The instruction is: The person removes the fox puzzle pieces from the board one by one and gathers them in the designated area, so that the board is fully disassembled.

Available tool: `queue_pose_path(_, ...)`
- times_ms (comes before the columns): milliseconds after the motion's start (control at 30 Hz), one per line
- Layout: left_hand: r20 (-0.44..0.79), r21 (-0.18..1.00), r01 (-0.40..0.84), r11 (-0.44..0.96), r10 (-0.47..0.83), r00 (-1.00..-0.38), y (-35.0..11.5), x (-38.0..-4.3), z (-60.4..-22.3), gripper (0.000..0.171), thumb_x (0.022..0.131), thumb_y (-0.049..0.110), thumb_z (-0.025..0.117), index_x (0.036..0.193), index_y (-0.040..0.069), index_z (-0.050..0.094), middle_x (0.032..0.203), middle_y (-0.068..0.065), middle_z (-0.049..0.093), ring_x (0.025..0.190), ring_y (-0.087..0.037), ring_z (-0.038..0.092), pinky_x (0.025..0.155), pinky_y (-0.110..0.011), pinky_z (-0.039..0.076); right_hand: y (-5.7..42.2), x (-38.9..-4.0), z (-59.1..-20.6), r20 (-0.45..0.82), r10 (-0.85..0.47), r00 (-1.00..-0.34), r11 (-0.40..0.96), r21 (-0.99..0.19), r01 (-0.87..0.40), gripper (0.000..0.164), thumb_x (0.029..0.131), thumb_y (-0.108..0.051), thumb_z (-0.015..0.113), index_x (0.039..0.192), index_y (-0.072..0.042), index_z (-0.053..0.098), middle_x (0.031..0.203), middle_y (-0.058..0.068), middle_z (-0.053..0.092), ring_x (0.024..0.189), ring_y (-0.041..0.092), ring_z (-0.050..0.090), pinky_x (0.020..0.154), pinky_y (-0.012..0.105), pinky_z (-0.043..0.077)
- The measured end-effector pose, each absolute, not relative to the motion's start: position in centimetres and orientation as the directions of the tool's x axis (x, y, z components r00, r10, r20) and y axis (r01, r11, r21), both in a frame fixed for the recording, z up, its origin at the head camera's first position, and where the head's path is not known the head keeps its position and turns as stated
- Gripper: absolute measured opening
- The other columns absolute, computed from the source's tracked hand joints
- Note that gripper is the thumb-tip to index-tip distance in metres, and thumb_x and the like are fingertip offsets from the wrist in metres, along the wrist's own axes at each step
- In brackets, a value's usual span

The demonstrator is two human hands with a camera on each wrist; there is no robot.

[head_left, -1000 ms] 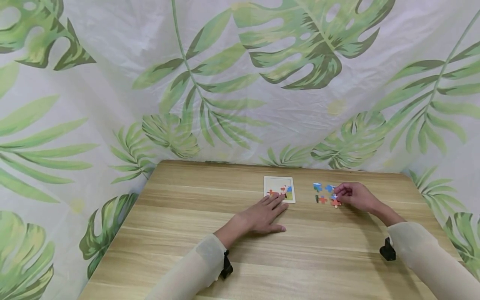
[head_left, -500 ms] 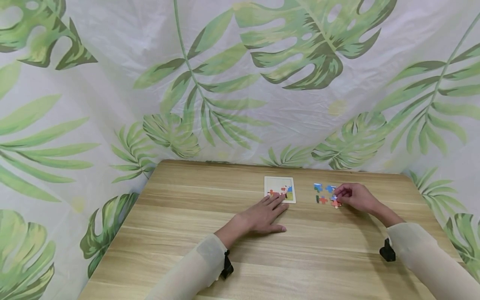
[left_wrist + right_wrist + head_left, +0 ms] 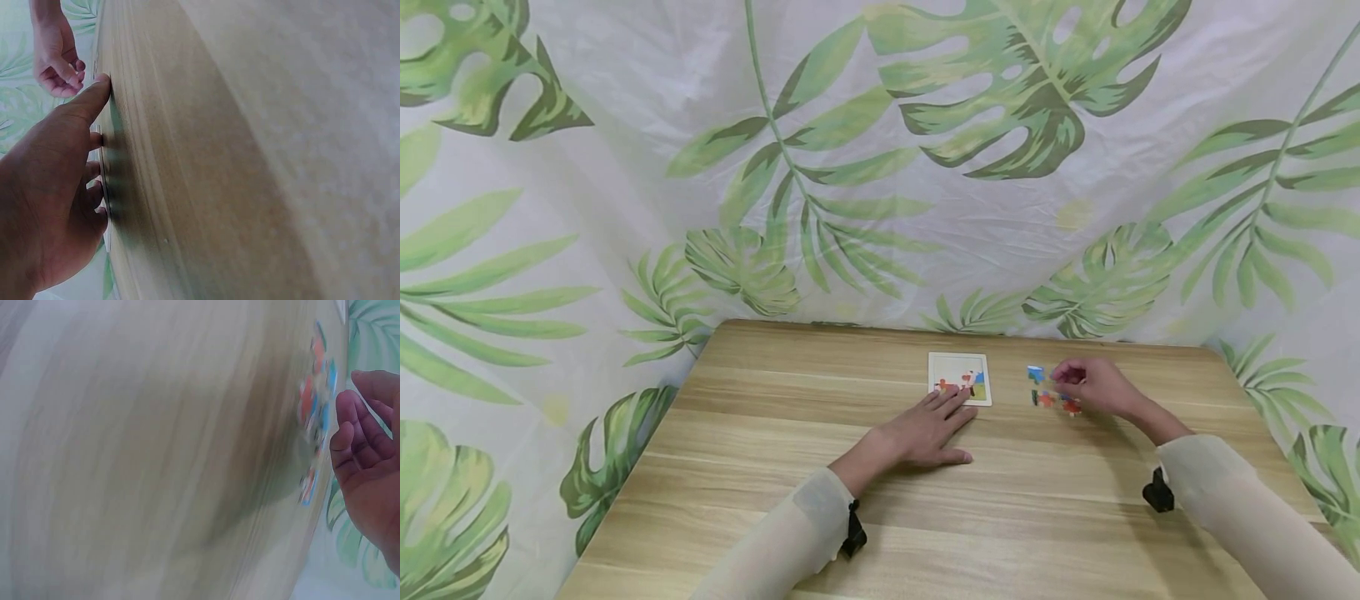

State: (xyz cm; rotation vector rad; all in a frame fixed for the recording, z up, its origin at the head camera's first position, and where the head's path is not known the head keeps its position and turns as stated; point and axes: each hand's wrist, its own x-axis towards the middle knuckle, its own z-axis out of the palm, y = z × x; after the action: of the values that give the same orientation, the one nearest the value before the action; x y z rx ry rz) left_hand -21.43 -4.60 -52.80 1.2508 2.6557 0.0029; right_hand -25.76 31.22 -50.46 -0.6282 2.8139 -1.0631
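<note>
My left hand [image 3: 925, 429] lies with its fingers extended on the lower edge of a white-bordered puzzle board [image 3: 947, 367], which bears a partly covered colourful picture. To the right of the board, my right hand [image 3: 1097, 387] hovers over loose jigsaw pieces, its fingers loosely bent. A blue piece [image 3: 1035, 374] lies left of its fingertips; a red one [image 3: 1046, 400] and a red-and-blue one [image 3: 1071, 407] lie below them. Another spot there is hidden by the hand. In the right wrist view, no piece shows between the fingers, and the pieces [image 3: 307, 403] look blurred.
The wooden table [image 3: 820, 400] spans the lower view. A leaf-patterned cloth [image 3: 850, 167] hangs behind its back edge. Black wrist cameras [image 3: 853, 533] are strapped over both sleeves.
My right hand has moved slightly left and away from me, off the red-and-blue piece and over the upper right piece, which it now covers. The left hand has stayed in place.
</note>
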Motion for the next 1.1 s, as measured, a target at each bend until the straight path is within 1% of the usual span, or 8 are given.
queue_pose_path(200, -0.177, 0.088, 0.764, 0.64, 0.764, -0.62, -4.6, -21.5, -52.8, 0.082, 0.107, 0.066, 0.042, 0.171, 0.017, 0.022, 0.179, -0.01, 0.007, 0.165, -0.026, 0.007, 0.133, -0.043, 0.015, 29.3, -26.4, -50.3, 0.052, -0.426, -0.903, 0.646, -0.682, -0.344, 0.008, 0.097, -0.004, 0.076, 0.104, 0.001, 0.076, 0.092, 0.004, 0.075, 0.08, 0.01, 0.065, 0.068, 0.024, 0.055)
queue_pose_path(400, -0.183, 0.081, 0.767, 0.637, 0.766, -0.616, -4.5, -21.6, -52.7, 0.082, 0.108, 0.066, 0.041, 0.171, 0.018, 0.021, 0.179, -0.01, 0.006, 0.165, -0.026, 0.007, 0.133, -0.042, 0.014, 27.3, -26.9, -50.3, 0.061, -0.444, -0.894, 0.626, -0.693, -0.358, 0.011, 0.096, -0.002, 0.074, 0.106, 0.003, 0.076, 0.093, 0.009, 0.076, 0.082, 0.013, 0.068, 0.069, 0.024, 0.056)
queue_pose_path(567, -0.185, 0.089, 0.766, 0.637, 0.766, -0.615, -4.5, -21.7, -52.8, 0.083, 0.108, 0.066, 0.041, 0.171, 0.018, 0.021, 0.179, -0.01, 0.005, 0.165, -0.026, 0.006, 0.133, -0.042, 0.013, 25.9, -27.3, -50.2, 0.045, -0.467, -0.883, 0.623, -0.692, -0.365, 0.012, 0.098, -0.002, 0.073, 0.109, 0.003, 0.077, 0.097, 0.011, 0.076, 0.086, 0.016, 0.069, 0.072, 0.024, 0.055)
queue_pose_path(700, -0.188, 0.098, 0.763, 0.639, 0.765, -0.616, -4.6, -21.6, -52.9, 0.083, 0.107, 0.067, 0.04, 0.172, 0.019, 0.019, 0.179, -0.009, 0.004, 0.165, -0.025, 0.004, 0.133, -0.042, 0.012, 25.0, -27.8, -50.3, 0.039, -0.499, -0.866, 0.605, -0.699, -0.38, 0.014, 0.098, -0.001, 0.073, 0.111, 0.004, 0.076, 0.099, 0.012, 0.076, 0.089, 0.018, 0.069, 0.077, 0.026, 0.056)
queue_pose_path(933, -0.183, 0.092, 0.763, 0.639, 0.764, -0.618, -4.6, -21.6, -53.0, 0.084, 0.107, 0.067, 0.04, 0.171, 0.018, 0.02, 0.179, -0.009, 0.004, 0.165, -0.026, 0.005, 0.133, -0.043, 0.012, 23.3, -28.6, -50.6, 0.052, -0.518, -0.854, 0.61, -0.677, -0.412, 0.019, 0.098, -0.005, 0.074, 0.115, 0.003, 0.076, 0.099, 0.006, 0.076, 0.092, 0.019, 0.069, 0.081, 0.032, 0.057)
queue_pose_path(1100, -0.19, 0.091, 0.763, 0.64, 0.763, -0.617, -4.6, -21.5, -52.8, 0.084, 0.107, 0.068, 0.039, 0.171, 0.018, 0.02, 0.179, -0.009, 0.004, 0.165, -0.026, 0.005, 0.133, -0.043, 0.013, 22.3, -29.1, -50.7, 0.05, -0.531, -0.846, 0.601, -0.682, -0.418, 0.02, 0.098, -0.002, 0.073, 0.117, 0.004, 0.075, 0.102, 0.009, 0.076, 0.094, 0.022, 0.07, 0.083, 0.035, 0.057)
